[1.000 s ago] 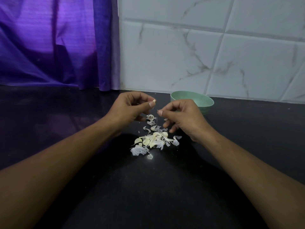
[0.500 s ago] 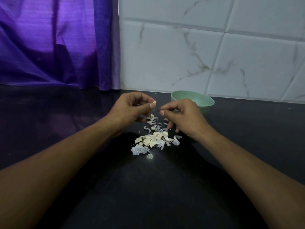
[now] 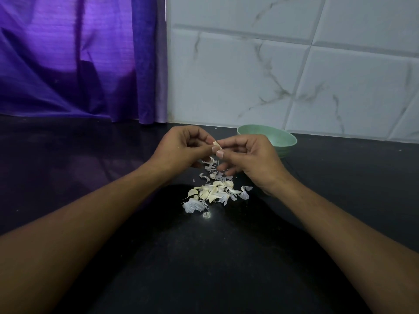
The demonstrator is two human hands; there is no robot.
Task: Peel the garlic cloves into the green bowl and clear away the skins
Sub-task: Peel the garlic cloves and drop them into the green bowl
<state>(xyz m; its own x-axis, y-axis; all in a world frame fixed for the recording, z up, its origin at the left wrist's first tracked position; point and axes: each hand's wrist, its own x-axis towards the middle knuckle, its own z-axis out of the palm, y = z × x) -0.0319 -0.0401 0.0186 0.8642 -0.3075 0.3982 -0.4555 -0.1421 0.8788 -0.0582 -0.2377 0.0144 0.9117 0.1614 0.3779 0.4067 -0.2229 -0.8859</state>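
Observation:
A small pale garlic clove [image 3: 216, 144] is held above the black counter between both hands. My left hand [image 3: 181, 150] pinches it with thumb and forefinger. My right hand [image 3: 247, 156] meets it from the right, thumb and fingertip on the same clove. Below the hands lies a pile of garlic cloves and white papery skins [image 3: 215, 192]. The green bowl [image 3: 281, 139] stands behind my right hand, near the wall; its inside is partly hidden by that hand.
The black counter [image 3: 204, 257] stretches toward me between my forearms. A purple curtain [image 3: 79, 60] hangs at the back left. White marbled tiles [image 3: 283, 75] form the back wall behind the bowl.
My right hand has moved left and closed the gap to my left hand; both now pinch the clove, where before only the left held it.

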